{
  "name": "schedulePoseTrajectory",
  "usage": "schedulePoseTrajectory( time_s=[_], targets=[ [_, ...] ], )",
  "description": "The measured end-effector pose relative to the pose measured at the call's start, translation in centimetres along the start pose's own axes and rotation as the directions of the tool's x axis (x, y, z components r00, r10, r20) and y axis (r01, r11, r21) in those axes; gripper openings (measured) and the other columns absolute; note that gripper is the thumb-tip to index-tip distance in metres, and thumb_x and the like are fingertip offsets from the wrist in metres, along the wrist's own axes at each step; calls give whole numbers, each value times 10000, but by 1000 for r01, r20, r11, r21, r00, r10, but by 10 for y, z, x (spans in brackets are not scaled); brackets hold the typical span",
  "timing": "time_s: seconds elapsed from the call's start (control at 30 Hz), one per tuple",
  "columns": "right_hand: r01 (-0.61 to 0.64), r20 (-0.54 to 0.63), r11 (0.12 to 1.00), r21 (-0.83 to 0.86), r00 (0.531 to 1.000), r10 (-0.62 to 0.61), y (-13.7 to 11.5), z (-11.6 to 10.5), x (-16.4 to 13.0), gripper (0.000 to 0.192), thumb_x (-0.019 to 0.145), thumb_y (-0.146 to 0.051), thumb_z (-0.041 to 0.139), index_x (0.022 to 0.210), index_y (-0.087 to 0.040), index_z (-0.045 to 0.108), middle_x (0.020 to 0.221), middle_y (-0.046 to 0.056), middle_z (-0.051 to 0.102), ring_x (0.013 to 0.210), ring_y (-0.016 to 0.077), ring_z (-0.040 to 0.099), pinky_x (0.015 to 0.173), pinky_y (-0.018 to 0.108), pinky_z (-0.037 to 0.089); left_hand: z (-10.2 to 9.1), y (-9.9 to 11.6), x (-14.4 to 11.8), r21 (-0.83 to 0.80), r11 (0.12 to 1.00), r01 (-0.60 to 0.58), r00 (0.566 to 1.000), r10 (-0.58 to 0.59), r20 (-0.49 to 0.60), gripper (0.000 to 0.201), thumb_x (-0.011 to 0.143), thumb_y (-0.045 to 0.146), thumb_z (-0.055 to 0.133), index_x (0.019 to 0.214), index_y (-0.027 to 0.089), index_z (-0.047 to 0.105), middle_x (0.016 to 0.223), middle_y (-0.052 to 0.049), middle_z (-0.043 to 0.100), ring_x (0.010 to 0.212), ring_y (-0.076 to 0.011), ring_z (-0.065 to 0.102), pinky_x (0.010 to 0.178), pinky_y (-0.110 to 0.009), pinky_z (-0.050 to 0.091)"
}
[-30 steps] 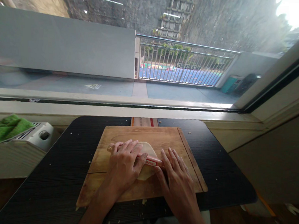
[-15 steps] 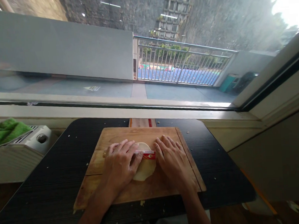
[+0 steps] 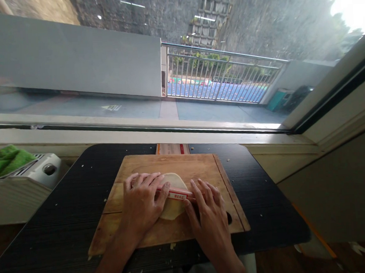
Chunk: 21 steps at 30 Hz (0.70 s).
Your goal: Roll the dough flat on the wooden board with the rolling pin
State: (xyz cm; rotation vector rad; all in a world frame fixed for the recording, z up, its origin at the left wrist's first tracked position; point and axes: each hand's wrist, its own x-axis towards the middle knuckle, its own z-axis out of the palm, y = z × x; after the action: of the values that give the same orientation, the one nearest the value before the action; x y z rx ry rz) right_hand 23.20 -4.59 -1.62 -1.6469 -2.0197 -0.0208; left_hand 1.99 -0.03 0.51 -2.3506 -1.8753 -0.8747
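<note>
A rolling pin (image 3: 178, 194) with a red and white label lies across a flat piece of pale dough (image 3: 171, 211). Over its left end, my left hand (image 3: 143, 202) is bent, thumb along the near side. At the other end my right hand (image 3: 208, 213) curls its fingers over the pin, thumb beside the label. Both ends of the pin are mostly hidden beneath my hands. The pin slants, its right end closer to me. Under the dough is a wooden cutting board (image 3: 184, 161).
The board rests on a black table (image 3: 261, 214) with scattered crumbs. A printed box or packet (image 3: 172, 148) shows behind the board. To the left, a green cloth (image 3: 7, 161) lies on a white appliance (image 3: 46, 167). A window sill (image 3: 201, 139) borders the table's far side.
My right hand has come toward me with its end of the pin, so the pin slants more. The label has rolled to show a different side. My left hand has shifted only slightly.
</note>
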Motion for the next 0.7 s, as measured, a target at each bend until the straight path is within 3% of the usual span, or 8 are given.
schedulePoseTrajectory(
  time_s=[0.2,0.33,0.5,0.7],
  targets=[
    [-10,16,1000,15,1000,10,-4,1,10,460,1114,-458,562,1553,-327,609,1479,106,683,1407,349,567,1169,587,466,0,-7,-3,18,988,151,986,-149,-72,372,1088,460,500,1030,260,808,1256,-71,818,1179,-344,652,1052,-527,441],
    [-50,53,999,17,997,49,-10,0,26,407,1083,-489,632,1440,-303,689,1401,113,721,1299,353,610,1094,585,464,-1,-8,-3,8,987,158,985,-157,-65,363,1087,444,495,998,258,794,1208,-64,822,1118,-335,657,997,-510,446],
    [-31,53,996,82,998,27,-9,-2,29,393,1028,-443,737,1399,-321,700,1371,80,740,1255,323,625,1086,554,429,-2,-13,-4,-43,984,172,981,-175,-81,380,1081,431,488,858,251,737,974,-66,804,968,-302,643,938,-461,465],
    [25,96,989,144,995,-39,-8,-3,25,362,1077,-301,681,1437,-340,673,1309,51,763,1219,276,635,1081,502,433,-4,-17,-4,49,974,223,970,-216,-115,362,1066,441,487,909,252,753,1039,-88,797,1018,-329,622,917,-457,457]
  ],
)
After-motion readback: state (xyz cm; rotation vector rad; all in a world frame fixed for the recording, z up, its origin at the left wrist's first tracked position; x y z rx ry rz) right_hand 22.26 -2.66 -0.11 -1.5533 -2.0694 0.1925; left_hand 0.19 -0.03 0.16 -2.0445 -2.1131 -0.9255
